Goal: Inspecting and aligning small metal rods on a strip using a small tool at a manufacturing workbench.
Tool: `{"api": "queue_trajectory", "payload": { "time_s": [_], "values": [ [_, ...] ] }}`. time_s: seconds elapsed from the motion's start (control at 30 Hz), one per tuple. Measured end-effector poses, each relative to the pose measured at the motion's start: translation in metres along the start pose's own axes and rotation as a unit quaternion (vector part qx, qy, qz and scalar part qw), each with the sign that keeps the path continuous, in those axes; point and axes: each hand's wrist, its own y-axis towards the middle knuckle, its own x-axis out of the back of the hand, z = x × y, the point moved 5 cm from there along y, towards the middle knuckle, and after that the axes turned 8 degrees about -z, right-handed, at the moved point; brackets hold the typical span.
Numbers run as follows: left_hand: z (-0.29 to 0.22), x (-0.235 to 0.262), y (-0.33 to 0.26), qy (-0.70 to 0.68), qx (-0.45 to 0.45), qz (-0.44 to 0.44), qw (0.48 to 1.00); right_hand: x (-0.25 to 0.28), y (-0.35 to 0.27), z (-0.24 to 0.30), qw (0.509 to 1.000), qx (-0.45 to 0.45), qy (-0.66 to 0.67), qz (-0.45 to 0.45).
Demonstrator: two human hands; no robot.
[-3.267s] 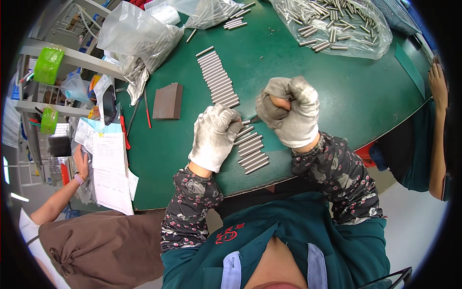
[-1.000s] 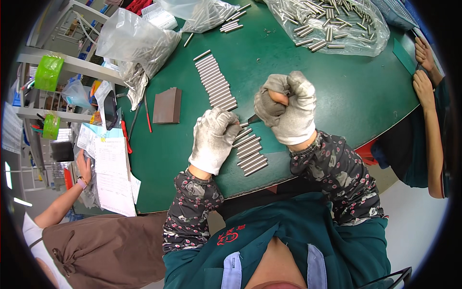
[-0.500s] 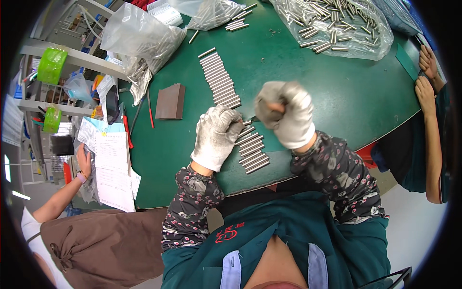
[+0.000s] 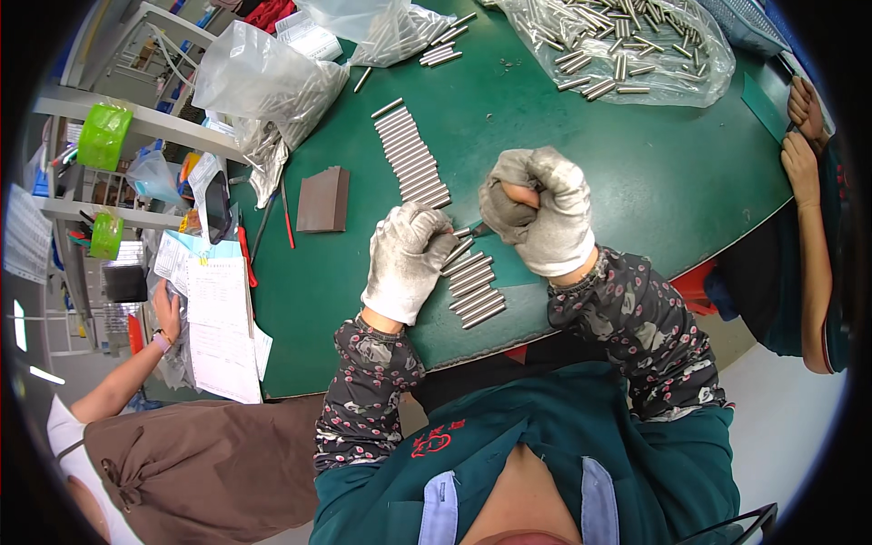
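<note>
My left hand [image 4: 404,259], in a white glove, is closed, and the end of a short metal pin [image 4: 463,232] pokes out beside its fingertips. Just to its right, my gloved right hand [image 4: 540,211] makes a fist with a bare thumb showing. A small dark tip [image 4: 479,229] sticks out at the lower left of that fist; what it belongs to is hidden. Beyond my left hand lies a long row of metal pins [image 4: 411,154], side by side. A shorter row of pins [image 4: 474,289] lies nearer me, between my wrists.
A brown block [image 4: 322,200] rests left of the long row. Bags of pins [image 4: 272,86] stand at the far left, and an open plastic bag heaped with pins [image 4: 627,54] lies far right. Red-handled pliers [image 4: 245,254] and papers [image 4: 218,318] are left. Co-workers' hands [image 4: 801,168] appear at both sides.
The right fist, blurred before, now shows sharply with its thumb visible, in nearly the same place. My left hand stays by the pin. The whole view has shifted slightly.
</note>
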Motion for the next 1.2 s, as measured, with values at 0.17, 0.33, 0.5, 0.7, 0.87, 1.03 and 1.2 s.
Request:
{"api": "queue_trajectory", "payload": {
  "time_s": [0.17, 0.33, 0.5, 0.7, 0.87, 1.03, 1.2],
  "values": [
    [0.0, 0.0, 0.0, -0.003, -0.003, 0.001, 1.0, -0.001, 0.0, 0.0, 1.0, 0.013, -0.005, 0.003],
    [-0.001, 0.0, 0.0, -0.006, -0.01, 0.007, 1.0, -0.002, 0.001, 0.001, 1.0, 0.02, -0.002, 0.014],
    [-0.001, 0.0, 0.0, -0.009, -0.007, 0.007, 1.0, -0.002, 0.002, 0.002, 1.0, 0.02, 0.005, 0.009],
    [-0.001, -0.001, 0.0, -0.012, -0.009, 0.006, 1.0, 0.001, 0.001, 0.0, 1.0, 0.023, 0.005, 0.005],
    [0.0, -0.003, 0.0, -0.002, 0.013, 0.008, 1.0, -0.001, -0.001, -0.004, 1.0, 0.005, 0.008, -0.004],
    [0.001, -0.004, 0.002, 0.013, 0.002, 0.016, 1.0, -0.014, 0.001, -0.006, 0.992, 0.006, -0.127, -0.009],
    [-0.003, -0.003, 0.002, 0.029, -0.003, 0.018, 0.999, -0.021, 0.007, -0.001, 0.983, 0.025, -0.182, 0.007]
  ]
}}
